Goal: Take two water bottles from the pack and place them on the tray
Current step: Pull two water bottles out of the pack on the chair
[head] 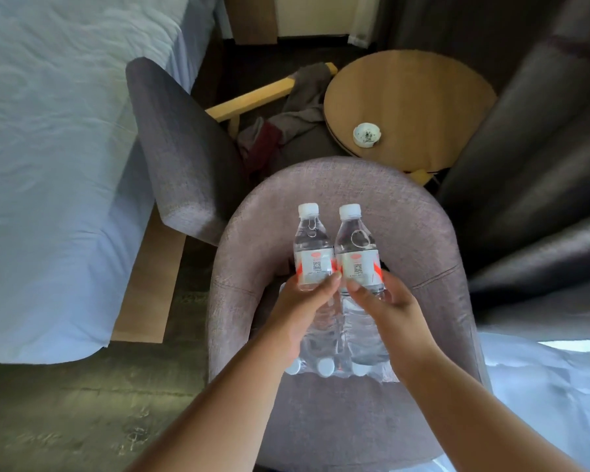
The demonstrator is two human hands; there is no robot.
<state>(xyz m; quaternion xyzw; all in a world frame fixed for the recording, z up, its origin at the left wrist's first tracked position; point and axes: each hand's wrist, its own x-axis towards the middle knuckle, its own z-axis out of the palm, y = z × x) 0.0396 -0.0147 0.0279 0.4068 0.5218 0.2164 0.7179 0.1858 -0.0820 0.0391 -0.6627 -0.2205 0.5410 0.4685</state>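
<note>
Head view: the left hand [298,306] and right hand [387,306] each close their fingers around one clear plastic bottle, the left bottle [312,248] and right bottle [356,250], white caps pointing away, side by side above the shrink-wrapped pack [324,366] on a woven-fabric chair [433,253]. No tray is visible.

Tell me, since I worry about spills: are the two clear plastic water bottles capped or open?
Capped. White screw caps sit on the left clear plastic bottle and the right clear plastic bottle, both apparently full.
</note>
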